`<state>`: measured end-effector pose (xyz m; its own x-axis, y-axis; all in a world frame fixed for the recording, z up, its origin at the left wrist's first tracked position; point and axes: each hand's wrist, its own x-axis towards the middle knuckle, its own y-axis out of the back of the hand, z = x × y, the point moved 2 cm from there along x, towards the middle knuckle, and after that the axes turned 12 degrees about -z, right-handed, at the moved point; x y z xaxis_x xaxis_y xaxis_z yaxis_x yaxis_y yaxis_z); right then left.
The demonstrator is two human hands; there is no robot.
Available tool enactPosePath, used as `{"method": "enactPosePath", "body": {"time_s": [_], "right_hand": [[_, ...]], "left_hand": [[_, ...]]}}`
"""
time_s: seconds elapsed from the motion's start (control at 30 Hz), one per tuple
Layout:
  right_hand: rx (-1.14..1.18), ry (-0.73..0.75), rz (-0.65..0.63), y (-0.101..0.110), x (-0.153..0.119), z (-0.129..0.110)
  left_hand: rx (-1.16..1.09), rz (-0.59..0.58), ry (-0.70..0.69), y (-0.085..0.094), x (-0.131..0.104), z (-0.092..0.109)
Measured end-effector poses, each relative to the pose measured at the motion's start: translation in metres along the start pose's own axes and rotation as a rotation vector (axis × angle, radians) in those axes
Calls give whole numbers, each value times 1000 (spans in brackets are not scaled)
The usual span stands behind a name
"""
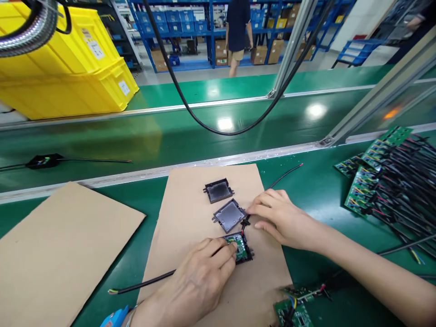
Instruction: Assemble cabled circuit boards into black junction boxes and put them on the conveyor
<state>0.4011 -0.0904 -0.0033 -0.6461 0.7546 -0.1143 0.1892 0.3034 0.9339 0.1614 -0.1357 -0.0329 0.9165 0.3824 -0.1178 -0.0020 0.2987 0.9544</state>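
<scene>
My left hand presses its bent fingertips onto a green circuit board, which sits in a black plastic case. Its palm hides part of the case, and a black cable with bare coloured wire ends comes out to the left of it. At the board's upper edge, a second black cable with a cross-shaped clip leads up under my right hand. The fingers there are closed on this cable close to the clip, with the thumb slightly apart. Two open black case halves lie just beyond.
Cardboard lies under the work, with another sheet at left. Wired circuit boards are heaped at right; more boards lie near front. Yellow bins stand back left. A black cable loop hangs ahead. A person stands beyond.
</scene>
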Motion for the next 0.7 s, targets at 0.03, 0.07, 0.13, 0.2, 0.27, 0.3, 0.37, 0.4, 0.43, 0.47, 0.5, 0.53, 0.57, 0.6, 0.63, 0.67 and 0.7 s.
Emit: {"method": "enactPosePath", "body": {"time_s": [0.03, 0.07, 0.13, 0.2, 0.27, 0.3, 0.37, 0.4, 0.43, 0.47, 0.5, 0.53, 0.57, 0.6, 0.63, 0.67, 0.7], "right_hand": [[-40, 4, 24, -2, 4, 2], [-76, 15, 54, -4, 8, 2], [-119, 62, 78, -8, 14, 1], [-134, 108, 35, -9, 15, -3], [-122, 107, -26, -8, 12, -8], [-103, 100, -48, -7, 9, -11], [-48, 87, -76, -4, 2, -16], [-24, 87, -91, -4, -1, -17], [-16, 86, -100, -5, -4, -18], [-23, 81, -104, -6, -5, -18], [-37, 69, -102, -9, -7, -18], [-45, 53, -95, -12, -7, -18], [-38, 38, -84, -15, -7, -20], [-11, 28, -77, -17, -6, -22], [35, 22, -79, -19, -5, -26], [91, 16, -95, -20, -4, -30], [149, 9, -122, -20, -2, -36]], "left_hand": [[5, 8, 4, -1, 0, 0], [12, 14, 9, -1, 0, 0], [26, 22, 20, -2, 1, 0], [35, 26, 33, -2, 2, 1], [35, 33, 33, -1, 3, 1], [34, 35, 32, 0, 3, 1], [31, 40, 29, 1, 3, 1], [28, 43, 29, 1, 3, 2], [25, 46, 32, 1, 3, 2], [22, 51, 31, 2, 3, 2], [20, 53, 31, 2, 3, 3], [18, 52, 32, 2, 3, 3], [18, 52, 32, 2, 2, 4], [18, 51, 34, 2, 2, 4], [18, 49, 39, 1, 2, 5], [16, 47, 44, 1, 2, 5], [13, 48, 49, 1, 2, 6]]}}
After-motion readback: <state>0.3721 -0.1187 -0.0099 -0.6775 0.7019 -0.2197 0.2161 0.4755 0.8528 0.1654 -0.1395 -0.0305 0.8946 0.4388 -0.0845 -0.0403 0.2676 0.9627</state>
